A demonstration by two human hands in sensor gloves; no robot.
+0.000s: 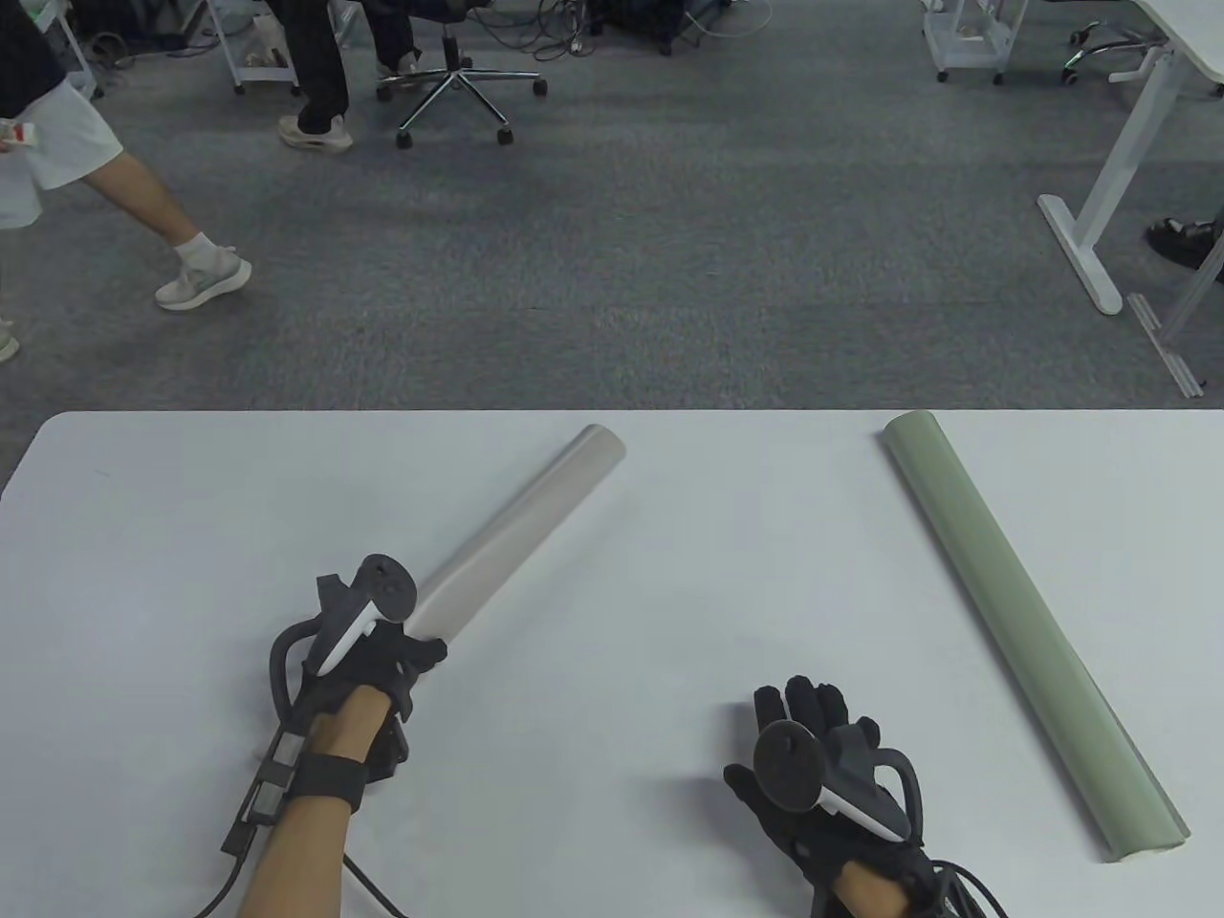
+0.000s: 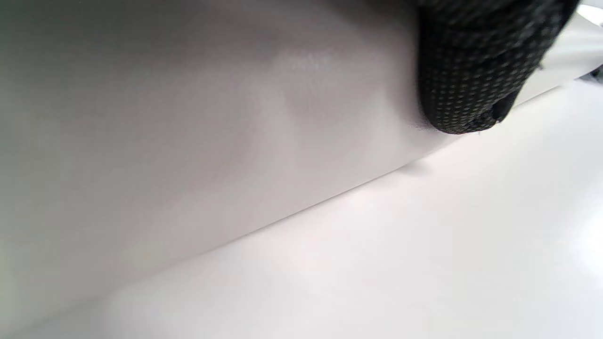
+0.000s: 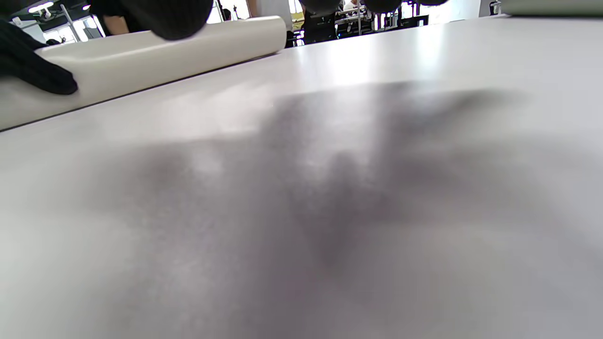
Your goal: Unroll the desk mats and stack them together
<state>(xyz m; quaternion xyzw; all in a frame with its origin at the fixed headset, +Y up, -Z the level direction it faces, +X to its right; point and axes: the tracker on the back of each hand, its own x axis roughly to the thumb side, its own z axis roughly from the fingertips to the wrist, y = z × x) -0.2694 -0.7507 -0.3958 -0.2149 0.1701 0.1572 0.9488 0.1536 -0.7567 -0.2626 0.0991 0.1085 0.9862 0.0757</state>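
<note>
A rolled white-grey desk mat (image 1: 521, 531) lies diagonally on the white table (image 1: 717, 574), left of centre. My left hand (image 1: 382, 660) grips its near end; in the left wrist view a gloved fingertip (image 2: 471, 70) presses on the roll (image 2: 188, 132). A rolled green desk mat (image 1: 1028, 631) lies diagonally at the right, untouched. My right hand (image 1: 808, 746) hovers low over the bare table between the rolls, fingers spread, holding nothing. The right wrist view shows the white roll (image 3: 155, 52) at the upper left with the left hand's glove (image 3: 33, 66) on it.
Beyond the table's far edge lies grey carpet, with an office chair (image 1: 459, 86), a person walking at the left (image 1: 201, 268) and a white desk leg (image 1: 1100, 210) at the right. Cables trail from both wrists at the near edge.
</note>
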